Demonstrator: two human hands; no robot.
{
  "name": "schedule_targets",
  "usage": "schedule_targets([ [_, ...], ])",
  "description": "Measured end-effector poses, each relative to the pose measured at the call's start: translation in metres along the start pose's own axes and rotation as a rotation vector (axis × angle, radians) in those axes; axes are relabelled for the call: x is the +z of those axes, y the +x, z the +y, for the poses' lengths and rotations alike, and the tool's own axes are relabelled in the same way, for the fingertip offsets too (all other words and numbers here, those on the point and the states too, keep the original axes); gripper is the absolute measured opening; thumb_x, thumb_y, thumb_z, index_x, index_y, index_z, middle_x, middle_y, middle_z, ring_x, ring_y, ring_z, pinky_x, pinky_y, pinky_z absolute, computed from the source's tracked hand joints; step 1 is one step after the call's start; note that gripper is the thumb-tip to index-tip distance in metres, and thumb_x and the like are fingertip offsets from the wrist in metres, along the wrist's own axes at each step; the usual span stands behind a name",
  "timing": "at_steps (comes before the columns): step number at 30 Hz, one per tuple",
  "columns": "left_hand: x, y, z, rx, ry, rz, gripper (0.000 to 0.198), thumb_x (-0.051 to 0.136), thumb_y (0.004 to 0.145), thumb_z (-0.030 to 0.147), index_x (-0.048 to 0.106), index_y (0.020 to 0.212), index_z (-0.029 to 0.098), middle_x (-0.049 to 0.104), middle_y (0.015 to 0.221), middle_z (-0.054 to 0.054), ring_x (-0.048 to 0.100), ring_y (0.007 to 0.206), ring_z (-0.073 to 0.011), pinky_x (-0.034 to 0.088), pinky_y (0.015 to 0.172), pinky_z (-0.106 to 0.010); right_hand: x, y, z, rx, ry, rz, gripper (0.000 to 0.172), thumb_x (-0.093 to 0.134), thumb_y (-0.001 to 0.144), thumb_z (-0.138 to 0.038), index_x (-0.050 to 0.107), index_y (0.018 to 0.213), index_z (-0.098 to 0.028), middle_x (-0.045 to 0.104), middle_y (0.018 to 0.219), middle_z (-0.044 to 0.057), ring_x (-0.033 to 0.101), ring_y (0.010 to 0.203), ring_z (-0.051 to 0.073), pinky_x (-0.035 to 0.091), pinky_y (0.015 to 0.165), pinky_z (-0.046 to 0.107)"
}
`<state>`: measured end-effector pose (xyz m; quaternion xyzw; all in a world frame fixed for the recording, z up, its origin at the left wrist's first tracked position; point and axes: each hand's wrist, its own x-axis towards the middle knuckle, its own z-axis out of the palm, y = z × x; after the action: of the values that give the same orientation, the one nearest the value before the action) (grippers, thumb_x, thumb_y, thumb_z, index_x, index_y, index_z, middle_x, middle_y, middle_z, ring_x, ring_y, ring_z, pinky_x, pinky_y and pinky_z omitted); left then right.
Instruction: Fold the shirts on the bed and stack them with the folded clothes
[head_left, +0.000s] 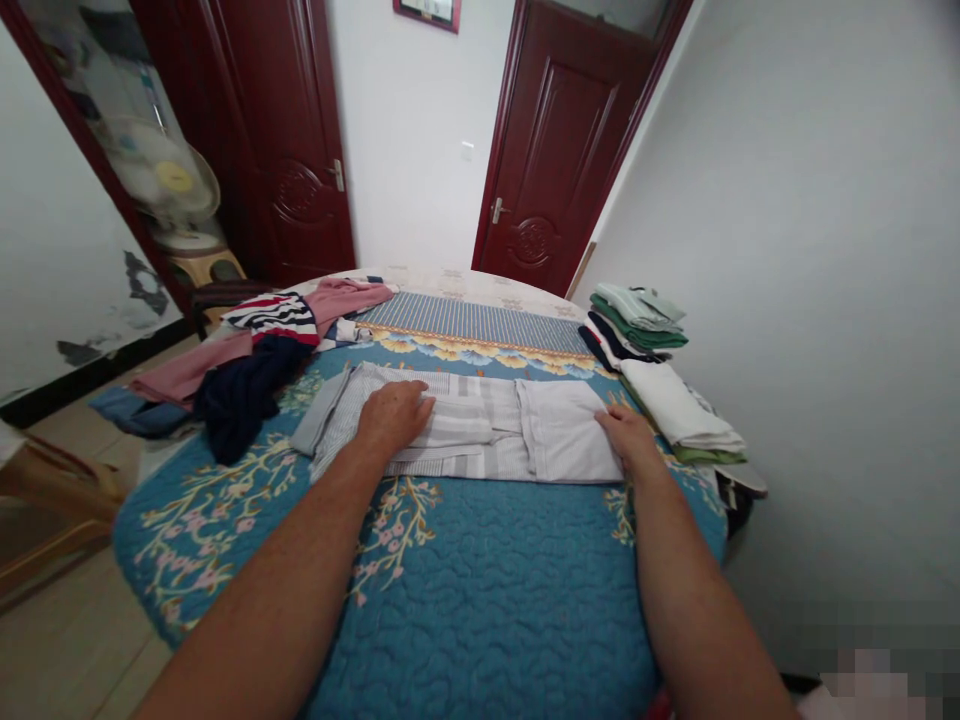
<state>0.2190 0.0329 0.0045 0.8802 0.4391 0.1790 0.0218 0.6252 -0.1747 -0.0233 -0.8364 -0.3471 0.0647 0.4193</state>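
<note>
A grey-and-white striped shirt (465, 410) lies as a long flat strip across the table, with a sleeve laid along its middle. Its right end (566, 425) is doubled over and shows plain pale cloth. My left hand (396, 418) rests on the left half of the shirt, fingers stretched out and pressing on the cloth. At the right edge, my right hand (626, 432) pinches the doubled end between thumb and fingers.
A blue quilted cover (495, 580) with flower patterns lies on the round table. Loose clothes (247, 375) are heaped at the left edge. Folded clothes (637, 320) are stacked at the right, with a white folded garment (679, 405) nearer. A wooden stool (60, 500) stands left.
</note>
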Motion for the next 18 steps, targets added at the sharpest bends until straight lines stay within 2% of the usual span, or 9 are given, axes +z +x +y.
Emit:
schedule_targets([
  [3,-0.001,0.001,0.000,0.008,-0.021,0.030,0.045,0.047,0.105,0.042,0.072,0.135,0.019,0.078,0.131,-0.012,0.069,0.125,-0.0300,0.052,0.108,-0.040,-0.017,0.004,0.010,0.048,0.045,0.016,0.050,0.066,0.075,-0.049,0.084,0.105,-0.014,0.081,0.100,0.009,0.071,0.096,0.028,0.051,0.086,0.036],
  [7,-0.003,0.002,-0.005,0.001,-0.063,0.097,0.044,0.048,0.105,0.041,0.073,0.134,0.019,0.077,0.133,-0.012,0.069,0.127,-0.0295,0.049,0.113,-0.040,-0.037,0.003,-0.001,0.017,-0.045,0.021,0.046,0.064,0.079,-0.048,0.084,0.100,-0.012,0.081,0.093,0.010,0.070,0.091,0.028,0.050,0.081,0.035],
  [12,-0.005,0.004,-0.014,-0.048,-0.082,0.135,0.042,0.049,0.104,0.041,0.073,0.131,0.021,0.078,0.132,-0.010,0.070,0.125,-0.0279,0.051,0.111,-0.039,-0.051,0.000,-0.052,-0.087,-0.281,0.017,0.038,0.059,0.085,-0.044,0.082,0.091,-0.014,0.077,0.083,0.006,0.068,0.086,0.025,0.045,0.074,0.031],
  [15,-0.008,0.004,-0.017,-0.097,-0.099,0.132,0.040,0.050,0.104,0.042,0.074,0.129,0.022,0.079,0.128,-0.009,0.071,0.122,-0.0276,0.052,0.109,-0.038,-0.050,-0.003,-0.092,-0.152,-0.376,0.005,0.037,0.057,0.089,-0.039,0.082,0.097,-0.014,0.078,0.092,0.009,0.068,0.088,0.025,0.044,0.076,0.030],
  [18,-0.012,0.003,-0.018,-0.115,-0.134,0.137,0.039,0.050,0.104,0.041,0.075,0.127,0.022,0.080,0.126,-0.009,0.072,0.120,-0.0273,0.053,0.107,-0.038,-0.040,-0.013,-0.133,-0.226,-0.500,0.007,0.034,0.056,0.093,-0.035,0.081,0.105,-0.014,0.079,0.104,0.014,0.068,0.093,0.026,0.044,0.081,0.031],
])
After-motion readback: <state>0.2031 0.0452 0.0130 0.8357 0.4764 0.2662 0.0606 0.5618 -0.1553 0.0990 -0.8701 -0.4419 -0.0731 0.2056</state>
